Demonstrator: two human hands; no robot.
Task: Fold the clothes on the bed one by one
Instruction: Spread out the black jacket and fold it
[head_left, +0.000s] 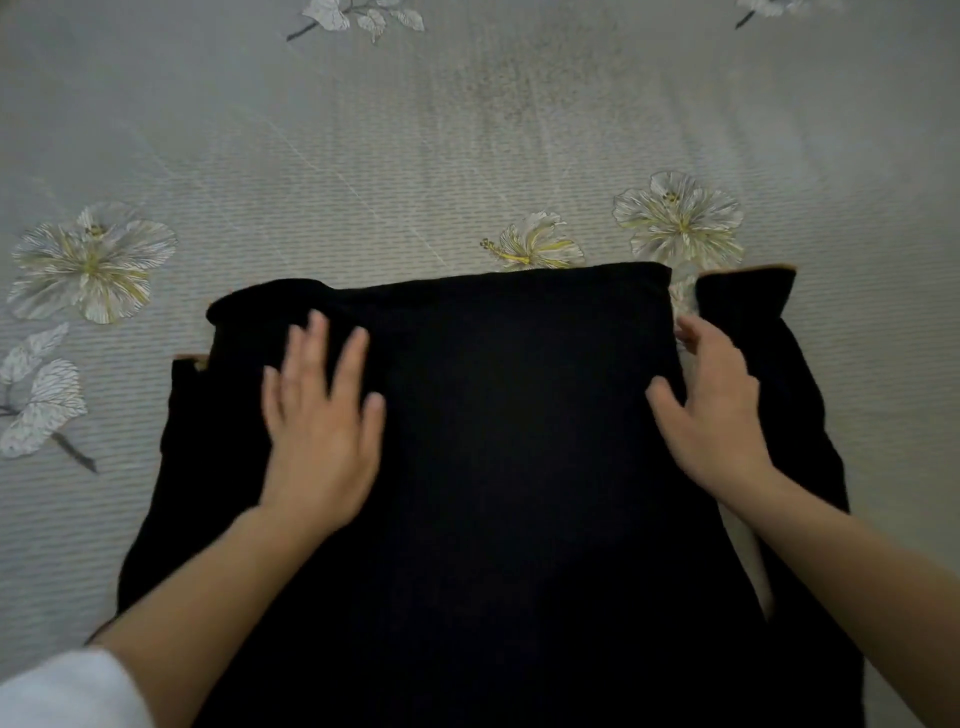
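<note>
White sleeve (67, 686) in the near-left corner. Black garment (509, 467) lies flat on the bed (363, 182), running from the near edge of view to mid-frame, with a top layer folded over.

Left hand (317, 415) is flat on its left part, fingers (353, 353) straight and spread, pressing and gripping nothing. Right hand (717, 410) sits at the top layer's right edge, fingers extended, thumb on the cloth. No pinch visible, though it's slightly blurred.

Likely soft, light and limp. It would sag from a one-point lift and needs pressing to keep a crease, so take it two-handed at the far-edge corners.

Tan-lined cuff (748, 296) pokes out far right and probably needs tucking. Floral sheet beyond.
</note>
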